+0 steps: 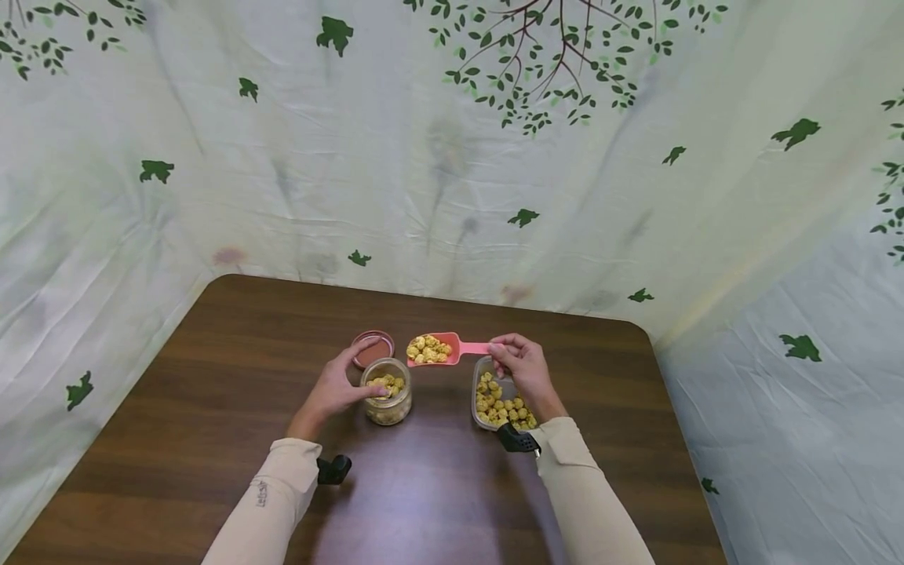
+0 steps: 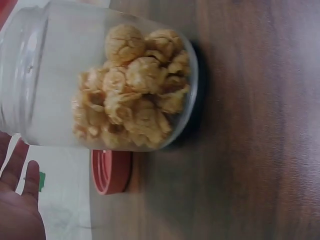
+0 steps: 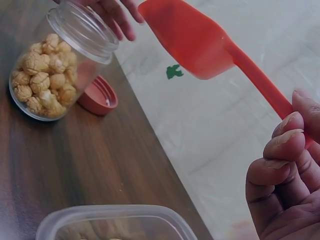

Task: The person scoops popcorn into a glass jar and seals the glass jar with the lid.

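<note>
Brown wood of the table [image 1: 212, 408] lies under a leaf-printed cloth [image 1: 424, 157], and on it the left hand [image 1: 332, 388] rests with curled fingers round the rim of the jar [image 1: 387, 392], while a red lid [image 1: 372, 349] lies just behind the jar. From the head view the right hand [image 1: 523, 369] pinches the handle of the pink scoop [image 1: 441, 349], full of snack balls [image 1: 428, 349] and raised between jar and tub [image 1: 494, 400]. Only the right wrist view shows the scoop's underside and the thumb and fingers closed on the handle; the left wrist view shows only the edge of the left palm, so the hold looks light, perhaps only a touch.
</note>
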Motion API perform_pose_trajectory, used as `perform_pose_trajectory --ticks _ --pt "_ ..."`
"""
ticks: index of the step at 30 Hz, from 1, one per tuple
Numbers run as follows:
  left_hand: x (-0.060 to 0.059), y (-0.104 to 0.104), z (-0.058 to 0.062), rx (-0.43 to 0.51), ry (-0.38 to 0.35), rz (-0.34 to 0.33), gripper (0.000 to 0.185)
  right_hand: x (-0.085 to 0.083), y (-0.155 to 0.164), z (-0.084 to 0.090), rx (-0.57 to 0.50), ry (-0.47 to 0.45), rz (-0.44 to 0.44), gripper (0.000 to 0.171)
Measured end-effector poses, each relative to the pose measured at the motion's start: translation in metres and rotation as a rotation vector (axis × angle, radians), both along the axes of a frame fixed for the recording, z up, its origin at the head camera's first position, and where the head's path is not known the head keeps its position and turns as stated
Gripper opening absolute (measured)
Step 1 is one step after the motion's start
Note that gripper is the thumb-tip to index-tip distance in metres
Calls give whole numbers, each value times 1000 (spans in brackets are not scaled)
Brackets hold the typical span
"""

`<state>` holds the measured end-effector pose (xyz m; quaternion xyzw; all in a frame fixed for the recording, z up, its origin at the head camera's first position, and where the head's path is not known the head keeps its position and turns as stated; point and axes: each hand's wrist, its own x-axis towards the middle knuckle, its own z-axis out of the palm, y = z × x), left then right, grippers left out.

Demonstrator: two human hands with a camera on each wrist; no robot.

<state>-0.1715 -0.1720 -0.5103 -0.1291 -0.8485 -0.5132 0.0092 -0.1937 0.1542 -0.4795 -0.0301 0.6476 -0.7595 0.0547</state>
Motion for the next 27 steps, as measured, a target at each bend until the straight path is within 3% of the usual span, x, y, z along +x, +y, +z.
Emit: perform_pose_trajectory --ticks 11,27 --pt "7 -1 -21 2 28 -18 94 5 -10 -1 65 -47 -29 15" --pt "16 5 -37 57 -47 37 93 13 -23 -6 48 -34 0 17"
